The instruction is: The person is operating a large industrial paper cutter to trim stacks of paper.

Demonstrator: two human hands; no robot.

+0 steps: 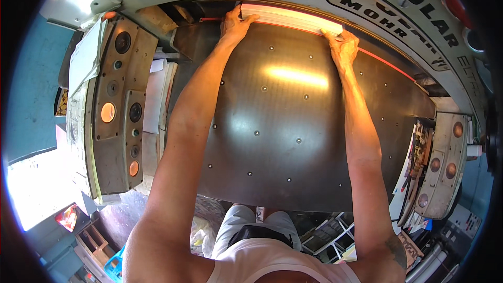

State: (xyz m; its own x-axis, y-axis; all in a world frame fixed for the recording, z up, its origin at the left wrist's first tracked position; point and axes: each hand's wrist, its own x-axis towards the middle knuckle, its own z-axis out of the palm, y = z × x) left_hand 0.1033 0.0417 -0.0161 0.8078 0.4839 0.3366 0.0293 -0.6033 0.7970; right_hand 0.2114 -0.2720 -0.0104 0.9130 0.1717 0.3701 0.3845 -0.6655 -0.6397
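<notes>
**Pale stack [291, 17] held at both ends**

From afar, I see the left hand [234, 27] and right hand [343, 48] grasping opposite ends, probably to keep layers flush. The stack lies between them across the far side of the dark table [283, 110], thumbs at its near edge, fingers about its ends.

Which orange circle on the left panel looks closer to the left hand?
The upper, bigger orange circle; the lower orange circle looks smaller and farther from the left hand.

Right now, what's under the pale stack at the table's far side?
The dark table shows up to the stack, with a red line along its near edge. Whatever lies directly beneath is covered.
</notes>
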